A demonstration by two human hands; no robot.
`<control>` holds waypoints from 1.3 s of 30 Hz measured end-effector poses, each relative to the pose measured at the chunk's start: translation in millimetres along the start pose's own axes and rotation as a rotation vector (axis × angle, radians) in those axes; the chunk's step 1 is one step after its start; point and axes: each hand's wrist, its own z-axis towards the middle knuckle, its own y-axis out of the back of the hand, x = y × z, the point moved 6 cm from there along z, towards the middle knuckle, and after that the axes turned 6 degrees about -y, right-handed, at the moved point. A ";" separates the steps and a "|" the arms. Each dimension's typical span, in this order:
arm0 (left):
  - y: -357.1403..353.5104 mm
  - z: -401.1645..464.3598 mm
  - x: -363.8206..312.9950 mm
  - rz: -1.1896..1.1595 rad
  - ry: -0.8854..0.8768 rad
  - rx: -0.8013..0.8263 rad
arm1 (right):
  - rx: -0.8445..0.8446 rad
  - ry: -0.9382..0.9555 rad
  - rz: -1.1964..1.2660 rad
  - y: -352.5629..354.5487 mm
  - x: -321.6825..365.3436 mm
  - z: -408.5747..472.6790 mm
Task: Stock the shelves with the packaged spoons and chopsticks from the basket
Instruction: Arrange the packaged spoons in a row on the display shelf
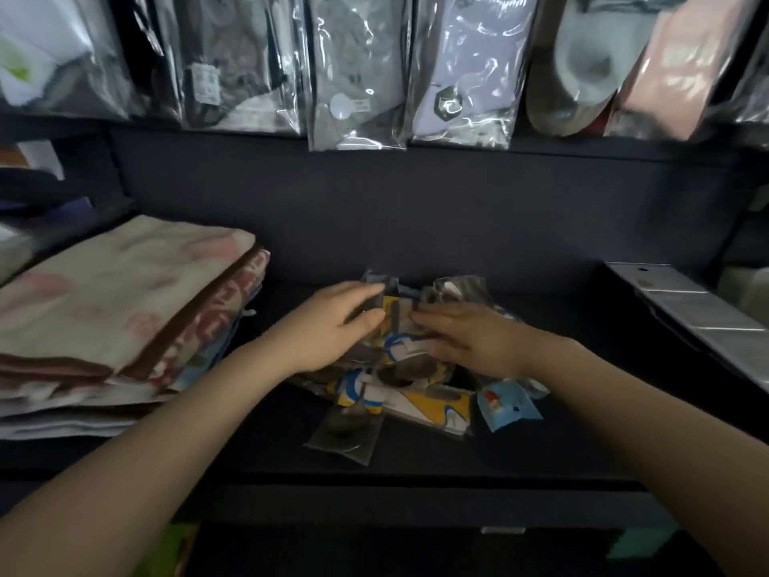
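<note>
- I see my left hand [333,322] lying on the left side of the heap of packaged spoons [399,368], fingers stretched nearly flat, thumb tip against a dark packet at the back.
- My right hand [470,339] rests on the right side of the heap, fingers extended toward the left hand; I cannot tell whether it pinches anything.
- The heap sits mid-shelf on the dark shelf [541,443], packets overlapping at odd angles, one blue packet [509,406] at its right edge.
- A stack of folded towels [125,310] crowds the left, near the heap and my left forearm.
- Grey flat boxes [699,318] lie slanted at the right, well apart.
- Bagged socks [358,77] hang in a row above, clear of both hands.
</note>
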 end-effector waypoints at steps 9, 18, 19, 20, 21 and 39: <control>-14.7 -36.6 24.7 -0.097 0.391 0.075 | -0.006 -0.128 0.217 -0.7 -34.2 29.7; -40.0 -12.1 -6.8 -0.062 0.369 0.122 | -0.366 -0.186 0.317 36.9 -83.3 10.1; -45.9 -6.3 -12.5 -0.054 0.352 0.126 | -0.368 -0.200 0.361 39.9 -89.1 7.0; -51.4 -0.3 -19.5 -0.060 0.340 0.121 | -0.366 -0.218 0.397 42.3 -94.7 3.6; -56.6 5.1 -24.7 -0.073 0.334 0.112 | -0.354 -0.237 0.417 43.9 -98.9 0.5; -4.8 -4.3 -44.8 -0.545 0.185 -0.556 | -0.035 -0.121 1.243 51.7 -5.4 -12.7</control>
